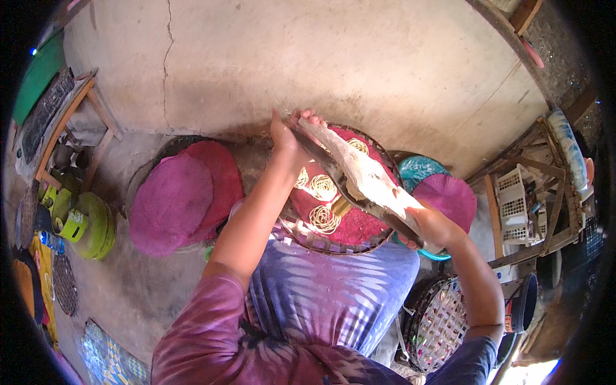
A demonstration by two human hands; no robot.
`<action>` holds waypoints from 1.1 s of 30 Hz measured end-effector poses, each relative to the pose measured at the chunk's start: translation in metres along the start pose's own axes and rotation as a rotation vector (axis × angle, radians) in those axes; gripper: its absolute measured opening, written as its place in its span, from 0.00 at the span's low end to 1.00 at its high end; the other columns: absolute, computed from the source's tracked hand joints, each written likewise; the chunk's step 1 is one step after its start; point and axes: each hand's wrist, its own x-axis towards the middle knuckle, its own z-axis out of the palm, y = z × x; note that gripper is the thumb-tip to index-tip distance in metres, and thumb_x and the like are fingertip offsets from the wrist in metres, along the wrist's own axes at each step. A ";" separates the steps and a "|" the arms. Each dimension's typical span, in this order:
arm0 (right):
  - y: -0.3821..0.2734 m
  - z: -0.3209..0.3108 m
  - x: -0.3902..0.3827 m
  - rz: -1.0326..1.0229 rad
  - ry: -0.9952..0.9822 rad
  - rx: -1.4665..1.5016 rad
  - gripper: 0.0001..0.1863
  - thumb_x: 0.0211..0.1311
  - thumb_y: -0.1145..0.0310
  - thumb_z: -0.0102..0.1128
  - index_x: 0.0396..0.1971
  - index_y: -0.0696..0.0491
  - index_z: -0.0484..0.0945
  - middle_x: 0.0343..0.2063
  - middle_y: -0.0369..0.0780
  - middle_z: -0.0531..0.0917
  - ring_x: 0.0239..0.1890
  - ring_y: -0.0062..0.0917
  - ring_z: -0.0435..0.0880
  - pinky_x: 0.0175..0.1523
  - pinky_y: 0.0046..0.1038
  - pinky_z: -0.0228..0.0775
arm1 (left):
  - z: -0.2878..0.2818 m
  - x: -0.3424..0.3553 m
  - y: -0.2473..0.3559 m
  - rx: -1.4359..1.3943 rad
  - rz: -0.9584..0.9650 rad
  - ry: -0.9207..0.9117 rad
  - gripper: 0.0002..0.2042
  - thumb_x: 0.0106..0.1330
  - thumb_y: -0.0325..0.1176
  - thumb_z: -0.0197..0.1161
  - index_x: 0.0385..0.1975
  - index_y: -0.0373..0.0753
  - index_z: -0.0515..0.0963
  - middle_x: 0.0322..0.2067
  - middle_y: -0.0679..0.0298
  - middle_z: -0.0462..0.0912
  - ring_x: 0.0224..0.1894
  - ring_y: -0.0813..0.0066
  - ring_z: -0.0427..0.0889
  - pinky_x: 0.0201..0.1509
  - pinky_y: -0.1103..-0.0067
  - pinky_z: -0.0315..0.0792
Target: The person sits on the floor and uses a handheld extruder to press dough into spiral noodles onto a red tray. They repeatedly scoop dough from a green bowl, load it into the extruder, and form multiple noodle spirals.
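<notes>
Left hand (287, 136) and right hand (431, 226) each clamped on ends of long white press (359, 173), held over round tray (378, 232) on lap. Noodle coils (323, 187) forming on red cloth. Judged: mid-squeeze; next coil needs free spot.

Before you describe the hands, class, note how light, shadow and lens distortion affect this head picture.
Head view: strong fisheye, black rim at the corners, the wall crack and wooden frame bowing; bright daylight washes out the pale wall and lower right corner; soft shadow lies along the wall's foot behind the round tray; the long press between left hand and right hand glares whitish.
</notes>
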 end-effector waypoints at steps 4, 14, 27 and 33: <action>0.001 0.016 0.008 -0.135 -0.069 0.083 0.20 0.71 0.55 0.38 0.35 0.57 0.74 0.18 0.39 0.76 0.16 0.22 0.74 0.19 0.26 0.65 | 0.008 0.001 0.016 -0.010 0.074 -0.071 0.29 0.70 0.63 0.25 0.25 0.42 0.60 0.20 0.63 0.68 0.25 0.66 0.68 0.36 0.66 0.68; 0.032 0.009 -0.005 -0.090 0.037 0.049 0.34 0.68 0.37 0.36 0.32 0.57 0.75 0.14 0.37 0.73 0.12 0.21 0.70 0.17 0.25 0.61 | -0.014 0.006 -0.025 0.096 -0.093 -0.018 0.32 0.71 0.60 0.23 0.34 0.37 0.68 0.28 0.62 0.75 0.32 0.66 0.74 0.46 0.67 0.70; 0.076 0.018 -0.004 -0.243 0.076 0.262 0.34 0.69 0.38 0.36 0.36 0.59 0.73 0.15 0.37 0.72 0.13 0.20 0.71 0.17 0.23 0.61 | -0.080 -0.062 -0.048 1.918 -0.592 -0.252 0.29 0.72 0.53 0.36 0.39 0.31 0.76 0.36 0.47 0.79 0.42 0.61 0.78 0.50 0.66 0.71; 0.090 0.013 0.001 -0.298 0.171 0.284 0.33 0.70 0.39 0.37 0.35 0.59 0.73 0.15 0.37 0.73 0.14 0.20 0.71 0.17 0.24 0.61 | -0.091 -0.053 -0.054 2.224 -0.384 -0.210 0.25 0.72 0.56 0.41 0.45 0.40 0.74 0.30 0.57 0.75 0.31 0.73 0.76 0.29 0.77 0.72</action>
